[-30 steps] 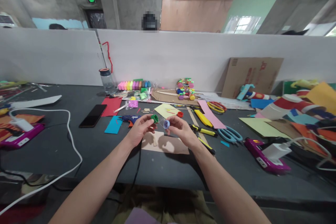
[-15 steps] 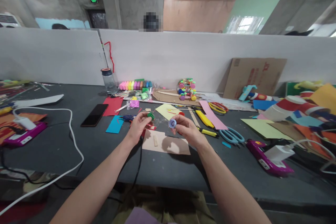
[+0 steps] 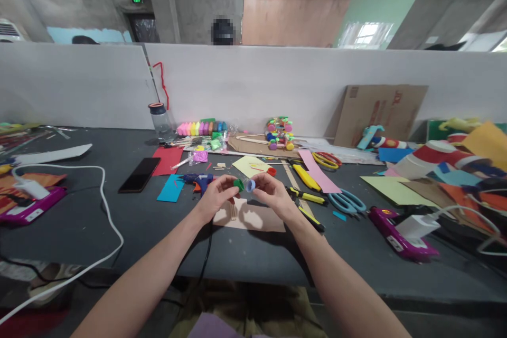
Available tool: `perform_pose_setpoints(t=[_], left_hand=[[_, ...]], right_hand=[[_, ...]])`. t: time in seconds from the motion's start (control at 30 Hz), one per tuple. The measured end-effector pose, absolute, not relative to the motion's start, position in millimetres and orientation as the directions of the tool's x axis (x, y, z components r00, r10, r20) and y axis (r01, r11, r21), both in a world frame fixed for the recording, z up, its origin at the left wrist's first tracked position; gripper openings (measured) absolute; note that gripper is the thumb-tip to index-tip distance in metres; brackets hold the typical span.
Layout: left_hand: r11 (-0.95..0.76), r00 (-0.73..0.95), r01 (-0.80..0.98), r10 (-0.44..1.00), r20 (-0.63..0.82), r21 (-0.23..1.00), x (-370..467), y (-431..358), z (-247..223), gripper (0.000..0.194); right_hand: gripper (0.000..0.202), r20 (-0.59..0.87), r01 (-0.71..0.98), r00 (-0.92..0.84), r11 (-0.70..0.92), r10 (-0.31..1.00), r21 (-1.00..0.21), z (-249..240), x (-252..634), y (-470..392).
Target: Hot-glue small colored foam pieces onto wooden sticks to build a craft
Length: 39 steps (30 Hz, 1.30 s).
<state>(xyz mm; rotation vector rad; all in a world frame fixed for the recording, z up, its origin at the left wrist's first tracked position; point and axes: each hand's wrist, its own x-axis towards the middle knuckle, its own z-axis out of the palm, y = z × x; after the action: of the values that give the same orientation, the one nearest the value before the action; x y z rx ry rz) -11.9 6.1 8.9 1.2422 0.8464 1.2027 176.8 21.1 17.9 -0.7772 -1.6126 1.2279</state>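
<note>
Between the fingers of my left hand [image 3: 218, 195] is a green bottle cap [image 3: 238, 185], its hollow side turned to the right. My right hand [image 3: 273, 194] pinches a pale blue bottle cap [image 3: 251, 185] close beside it. A small gap shows between the two caps. Both hands hover over a piece of tan cardboard [image 3: 263, 219], which carries a few short wooden sticks [image 3: 233, 213]. Left of my left hand lies a blue glue gun [image 3: 197, 181]. A red cap [image 3: 271, 171] sits on pale yellow paper [image 3: 247, 167] just beyond my hands.
Yellow utility knives [image 3: 307, 177] and blue-handled scissors [image 3: 347, 202] lie to the right. A phone [image 3: 139, 175] is on the left, near a water bottle [image 3: 160, 121]. Purple power strips [image 3: 404, 235] with white cables flank the work area. Coloured clay blocks [image 3: 202, 128] line the back.
My hands have drawn together, bringing the green and pale blue caps almost side by side. The glue gun shows more fully, and the camera view has shifted slightly.
</note>
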Motion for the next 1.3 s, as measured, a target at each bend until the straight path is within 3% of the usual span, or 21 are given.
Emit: perform_pose_setpoints(t=[0.27, 0.6, 0.83, 0.97, 1.17, 1.3], left_hand=[[-0.136, 0.212, -0.096, 0.965, 0.154, 0.986, -10, 7, 5, 0.029], [-0.112, 0.212, -0.164, 0.966, 0.146, 0.980, -13, 7, 6, 0.027], [-0.122, 0.174, -0.160, 0.973, 0.150, 0.979, -15, 8, 7, 0.028], [-0.123, 0.144, -0.183, 0.978, 0.150, 0.975, -19, 9, 8, 0.028], [-0.104, 0.200, -0.276, 0.966, 0.163, 0.955, -22, 11, 4, 0.028], [-0.088, 0.240, -0.279, 0.958, 0.158, 0.956, -21, 11, 3, 0.034]], right_hand=[[0.021, 0.350, 0.034, -0.364, 0.388, 0.863, -0.921, 15, 175, 20], [0.019, 0.353, 0.094, -0.365, 0.411, 0.861, -0.907, 13, 177, 22], [0.020, 0.321, 0.024, -0.348, 0.351, 0.881, -0.936, 19, 180, 23], [0.017, 0.233, 0.174, -0.436, 0.335, 0.869, -0.926, 23, 181, 20], [0.016, 0.164, 0.482, -0.547, 0.469, 0.821, -0.740, 20, 183, 16], [0.018, 0.120, 0.546, -0.592, 0.506, 0.797, -0.668, 21, 186, 16]])
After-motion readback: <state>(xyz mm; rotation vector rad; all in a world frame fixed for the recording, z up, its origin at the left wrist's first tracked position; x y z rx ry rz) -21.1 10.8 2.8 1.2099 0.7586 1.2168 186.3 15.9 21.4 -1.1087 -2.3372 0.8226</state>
